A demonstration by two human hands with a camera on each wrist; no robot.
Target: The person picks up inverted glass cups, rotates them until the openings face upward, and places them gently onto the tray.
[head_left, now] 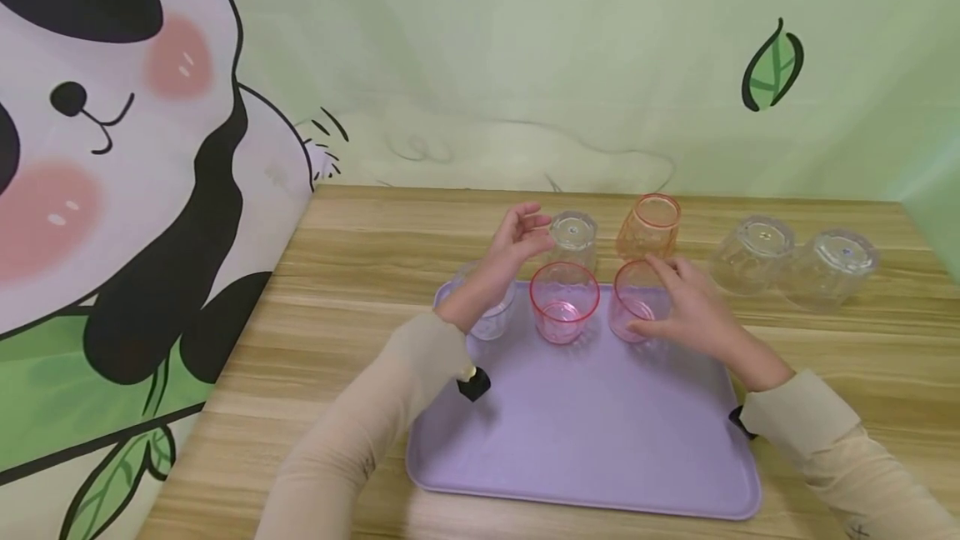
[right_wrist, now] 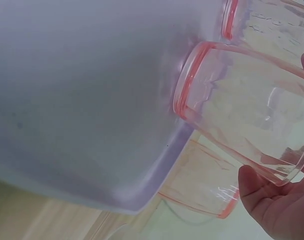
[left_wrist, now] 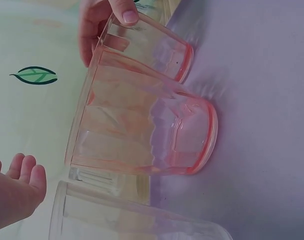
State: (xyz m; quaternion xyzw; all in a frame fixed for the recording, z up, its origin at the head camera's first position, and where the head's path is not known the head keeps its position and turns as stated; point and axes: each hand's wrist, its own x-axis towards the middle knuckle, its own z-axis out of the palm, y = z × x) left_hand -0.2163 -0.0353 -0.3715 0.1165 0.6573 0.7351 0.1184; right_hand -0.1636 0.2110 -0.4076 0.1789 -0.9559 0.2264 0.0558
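My right hand [head_left: 693, 307] grips a pink clear plastic tumbler [head_left: 628, 319] near its rim, with the thumb on the near side and the fingers on the far side. This tumbler stands upright at the back of the purple tray [head_left: 585, 432]. A second pink tumbler [head_left: 564, 311] stands upright just to its left. Holding nothing, my left hand [head_left: 510, 252] is raised with loosely bent fingers above a colourless tumbler [head_left: 491, 322] at the tray's back left corner. In the left wrist view, the left hand [left_wrist: 16, 195] is apart from the tumblers.
Behind the tray, a colourless tumbler [head_left: 573, 232] and an orange one [head_left: 647, 227] stand upside down on the wooden table [head_left: 360, 273]. Two more colourless tumblers, one left [head_left: 752, 257] and one right [head_left: 828, 269], are upside down at the back right. A panda-printed cloth [head_left: 487, 65] hangs behind.
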